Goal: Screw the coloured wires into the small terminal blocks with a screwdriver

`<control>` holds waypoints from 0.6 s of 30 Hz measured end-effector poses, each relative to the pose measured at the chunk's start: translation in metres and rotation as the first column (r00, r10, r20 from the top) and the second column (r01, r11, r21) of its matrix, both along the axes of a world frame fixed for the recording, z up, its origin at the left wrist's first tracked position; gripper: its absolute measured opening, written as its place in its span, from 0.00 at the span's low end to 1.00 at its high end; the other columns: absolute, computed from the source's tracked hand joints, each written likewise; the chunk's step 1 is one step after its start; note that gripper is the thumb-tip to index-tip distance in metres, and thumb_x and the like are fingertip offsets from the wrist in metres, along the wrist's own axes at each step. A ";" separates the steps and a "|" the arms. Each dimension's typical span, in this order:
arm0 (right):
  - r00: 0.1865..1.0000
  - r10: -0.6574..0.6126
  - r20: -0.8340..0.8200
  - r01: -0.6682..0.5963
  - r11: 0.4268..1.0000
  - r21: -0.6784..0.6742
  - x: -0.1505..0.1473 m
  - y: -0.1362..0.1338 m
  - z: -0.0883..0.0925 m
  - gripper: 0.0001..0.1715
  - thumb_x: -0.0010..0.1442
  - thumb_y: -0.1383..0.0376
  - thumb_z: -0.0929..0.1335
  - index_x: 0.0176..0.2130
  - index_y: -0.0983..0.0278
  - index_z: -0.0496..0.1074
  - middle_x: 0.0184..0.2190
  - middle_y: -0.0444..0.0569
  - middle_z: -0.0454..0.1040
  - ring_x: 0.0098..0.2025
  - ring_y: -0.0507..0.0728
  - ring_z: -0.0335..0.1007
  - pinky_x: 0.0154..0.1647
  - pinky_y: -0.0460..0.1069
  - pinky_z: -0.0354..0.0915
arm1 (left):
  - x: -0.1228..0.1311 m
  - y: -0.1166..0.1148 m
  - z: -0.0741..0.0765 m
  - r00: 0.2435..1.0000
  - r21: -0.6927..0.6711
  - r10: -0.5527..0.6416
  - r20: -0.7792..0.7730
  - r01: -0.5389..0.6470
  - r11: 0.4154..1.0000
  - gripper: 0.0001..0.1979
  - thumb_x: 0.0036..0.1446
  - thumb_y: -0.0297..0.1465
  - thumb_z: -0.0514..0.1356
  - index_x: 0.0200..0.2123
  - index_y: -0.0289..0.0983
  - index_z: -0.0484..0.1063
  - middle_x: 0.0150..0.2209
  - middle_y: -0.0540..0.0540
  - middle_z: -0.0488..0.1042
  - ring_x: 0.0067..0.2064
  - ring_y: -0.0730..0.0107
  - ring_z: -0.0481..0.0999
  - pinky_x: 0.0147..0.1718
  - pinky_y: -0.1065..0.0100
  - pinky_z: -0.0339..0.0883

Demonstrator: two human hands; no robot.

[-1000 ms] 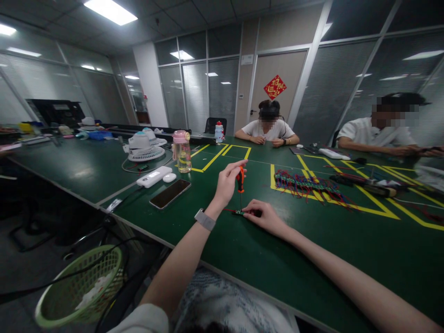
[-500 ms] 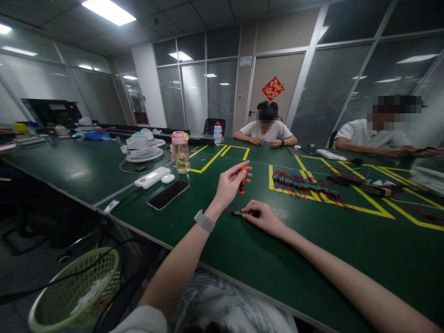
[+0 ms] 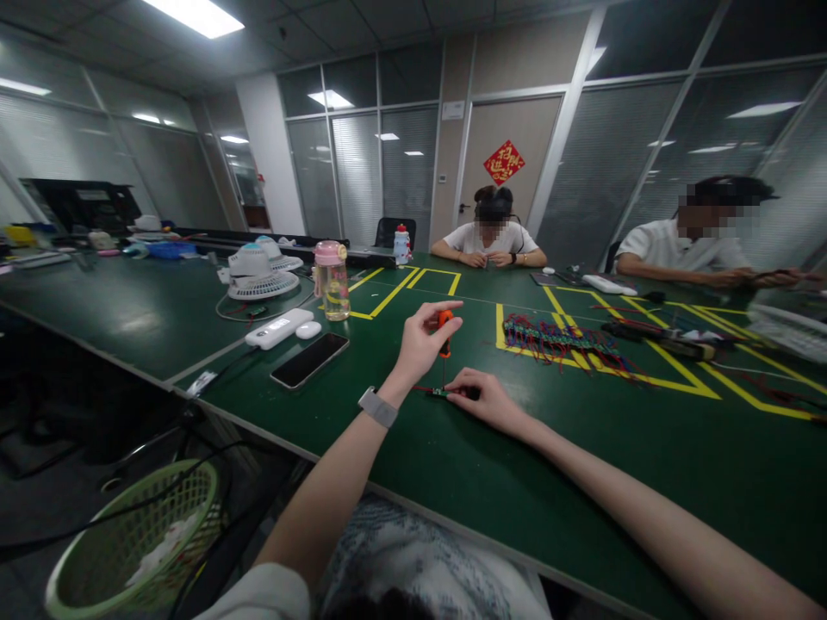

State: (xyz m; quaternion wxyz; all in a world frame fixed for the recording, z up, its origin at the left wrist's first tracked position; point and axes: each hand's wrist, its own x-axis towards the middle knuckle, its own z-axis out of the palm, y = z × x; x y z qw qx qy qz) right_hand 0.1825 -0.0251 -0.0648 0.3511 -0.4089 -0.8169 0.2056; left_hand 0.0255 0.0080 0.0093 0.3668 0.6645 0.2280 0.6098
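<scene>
On the green desk (image 3: pixel 439 474), in the head view, the fingers of the left hand (image 3: pixel 421 340) are loosely grasping an upright screwdriver (image 3: pixel 445 348), its shaft pointing down at a small circuit board (image 3: pixel 438 393). Fingers of the right hand (image 3: pixel 481 398) are pinching that board's near end. Wired boards (image 3: pixel 562 338) are lying beyond, rightward.

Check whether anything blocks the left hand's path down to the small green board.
Only the screwdriver, upright in the left hand, spans that gap; nothing else visible intervenes. The right hand touches the board at its right end.
</scene>
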 end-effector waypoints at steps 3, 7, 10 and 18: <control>1.000 0.005 -0.006 -0.005 1.000 0.004 0.000 0.001 -0.001 0.09 0.56 0.65 0.68 0.35 0.66 0.77 0.30 0.48 0.71 0.29 0.51 0.66 0.31 0.47 0.63 | -0.002 0.000 0.002 1.000 0.028 -0.005 -0.026 0.005 1.000 0.14 0.56 0.32 0.58 0.45 0.39 0.74 0.47 0.44 0.72 0.47 0.67 0.72 0.45 0.68 0.66; 1.000 -0.001 -0.008 0.001 1.000 0.005 0.000 0.001 -0.001 0.08 0.56 0.65 0.68 0.35 0.66 0.77 0.30 0.48 0.71 0.29 0.51 0.66 0.30 0.47 0.63 | 0.000 0.001 0.002 0.979 -0.077 -0.195 0.067 0.200 0.977 0.17 0.60 0.31 0.52 0.52 0.39 0.68 0.48 0.42 0.73 0.44 0.66 0.74 0.42 0.65 0.70; 1.000 0.000 -0.009 0.000 1.000 -0.002 0.000 0.001 -0.001 0.08 0.55 0.66 0.68 0.35 0.66 0.77 0.30 0.49 0.71 0.29 0.51 0.66 0.30 0.47 0.62 | 0.000 0.000 0.002 0.991 -0.073 -0.119 0.054 0.123 0.990 0.17 0.57 0.31 0.57 0.51 0.37 0.70 0.42 0.43 0.74 0.39 0.69 0.75 0.39 0.66 0.70; 1.000 -0.005 0.003 0.005 1.000 0.000 0.000 0.000 0.001 0.08 0.55 0.66 0.68 0.35 0.66 0.77 0.30 0.49 0.71 0.29 0.52 0.65 0.30 0.47 0.61 | 0.001 -0.004 0.004 0.990 -0.021 -0.141 0.015 0.142 0.990 0.16 0.60 0.34 0.53 0.49 0.39 0.71 0.48 0.42 0.71 0.45 0.67 0.73 0.42 0.66 0.69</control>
